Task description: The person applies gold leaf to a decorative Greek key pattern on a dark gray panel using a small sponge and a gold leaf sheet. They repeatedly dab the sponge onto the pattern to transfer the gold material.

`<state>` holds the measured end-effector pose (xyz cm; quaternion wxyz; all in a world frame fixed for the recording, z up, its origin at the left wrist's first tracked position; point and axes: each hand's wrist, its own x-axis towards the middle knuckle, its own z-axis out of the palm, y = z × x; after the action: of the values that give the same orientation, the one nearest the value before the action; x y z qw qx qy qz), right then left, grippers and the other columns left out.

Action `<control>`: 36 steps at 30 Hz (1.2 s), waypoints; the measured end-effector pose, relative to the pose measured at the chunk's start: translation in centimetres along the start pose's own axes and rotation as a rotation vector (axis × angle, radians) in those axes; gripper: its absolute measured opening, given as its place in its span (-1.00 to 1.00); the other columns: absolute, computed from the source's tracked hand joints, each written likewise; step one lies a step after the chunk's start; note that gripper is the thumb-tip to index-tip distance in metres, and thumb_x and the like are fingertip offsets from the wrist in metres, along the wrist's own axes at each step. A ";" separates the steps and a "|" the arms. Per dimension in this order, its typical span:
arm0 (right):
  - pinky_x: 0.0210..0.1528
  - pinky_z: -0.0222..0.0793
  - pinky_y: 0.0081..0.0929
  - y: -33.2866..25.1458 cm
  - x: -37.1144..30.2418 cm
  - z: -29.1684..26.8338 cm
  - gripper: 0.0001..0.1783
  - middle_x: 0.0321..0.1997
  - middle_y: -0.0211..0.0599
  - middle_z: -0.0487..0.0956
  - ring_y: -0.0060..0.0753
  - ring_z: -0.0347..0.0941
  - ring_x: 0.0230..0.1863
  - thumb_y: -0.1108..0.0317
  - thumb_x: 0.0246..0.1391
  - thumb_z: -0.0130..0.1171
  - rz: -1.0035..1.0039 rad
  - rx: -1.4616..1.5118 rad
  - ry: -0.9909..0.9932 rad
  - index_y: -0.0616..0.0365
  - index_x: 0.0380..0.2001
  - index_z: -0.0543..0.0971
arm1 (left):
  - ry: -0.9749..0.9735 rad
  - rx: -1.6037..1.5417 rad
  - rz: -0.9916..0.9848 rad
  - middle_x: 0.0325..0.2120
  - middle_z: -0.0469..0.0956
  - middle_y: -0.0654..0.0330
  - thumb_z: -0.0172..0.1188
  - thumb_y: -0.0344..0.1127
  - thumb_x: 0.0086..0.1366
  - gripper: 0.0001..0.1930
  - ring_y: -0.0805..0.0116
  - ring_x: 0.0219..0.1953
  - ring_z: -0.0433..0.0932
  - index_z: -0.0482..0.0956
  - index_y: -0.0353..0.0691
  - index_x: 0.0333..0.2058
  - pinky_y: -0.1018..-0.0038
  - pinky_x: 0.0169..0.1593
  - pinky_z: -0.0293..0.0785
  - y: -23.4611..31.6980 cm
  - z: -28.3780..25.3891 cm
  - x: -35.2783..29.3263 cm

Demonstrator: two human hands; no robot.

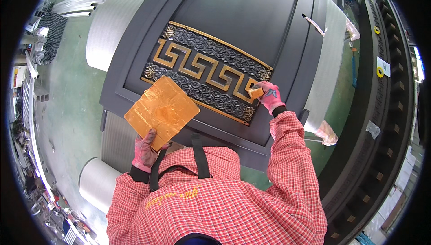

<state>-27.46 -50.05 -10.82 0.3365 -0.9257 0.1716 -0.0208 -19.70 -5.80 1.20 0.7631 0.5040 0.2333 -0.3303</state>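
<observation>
My left hand (pixel 144 151), in a stained pink glove, grips the lower edge of a flat, gold-coated board (pixel 162 110) with a wrinkled surface. This board is tilted over the lower left of a large dark grey door panel (pixel 235 11). Across the panel runs a raised ornamental band (pixel 217 61) with a gold key pattern between black scrollwork borders and gold edge strips. At the band's right end, my right hand (pixel 271 97), also in a pink glove, pinches a small gold-stained block (pixel 256 93) against the key pattern. Whether the block is sponge I cannot tell.
Rolls of pale foam sheet (pixel 96 182) lie beneath and beside the panel. Metal tubes (pixel 78 3) are stacked at the far left. A long dark beam (pixel 359 155) stands along the right, with yellow tape rolls (pixel 380 72) on it. Green floor (pixel 65 110) shows at left.
</observation>
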 end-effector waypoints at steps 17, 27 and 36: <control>-0.06 0.35 -0.35 0.3 -2.6 0.1 -0.70 -0.28 -0.40 0.61 -0.21 0.49 -0.18 0.48 -0.32 0.30 0.007 -0.187 0.161 -0.08 -0.39 0.59 | -0.028 -0.030 -0.008 -0.13 0.47 0.09 0.19 -0.31 0.21 -0.54 0.17 -0.19 0.58 0.26 -0.22 0.05 0.36 -0.42 0.65 -0.1 0.5 -0.1; -0.06 0.38 -0.35 -1.6 -2.4 0.4 -0.65 -0.30 -0.39 0.62 -0.19 0.50 -0.17 0.54 -0.43 0.34 -0.107 -0.102 0.015 -0.01 -0.42 0.60 | -0.038 -0.041 -0.028 -0.11 0.45 0.08 0.20 -0.31 0.21 -0.53 0.16 -0.18 0.57 0.25 -0.20 0.06 0.37 -0.43 0.66 -0.4 0.1 0.0; -0.06 0.36 -0.35 -2.0 -2.2 1.4 -0.63 -0.29 -0.39 0.61 -0.20 0.48 -0.15 0.50 -0.42 0.36 -0.069 -0.230 0.056 -0.02 -0.39 0.59 | -0.079 -0.076 0.001 -0.11 0.46 0.08 0.19 -0.31 0.22 -0.53 0.15 -0.18 0.58 0.24 -0.21 0.06 0.35 -0.43 0.67 -0.3 0.0 -0.1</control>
<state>-28.75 -47.06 -10.47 0.2224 -0.9625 0.1503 -0.0386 -20.05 -5.83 1.07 0.7905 0.4615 0.2151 -0.3404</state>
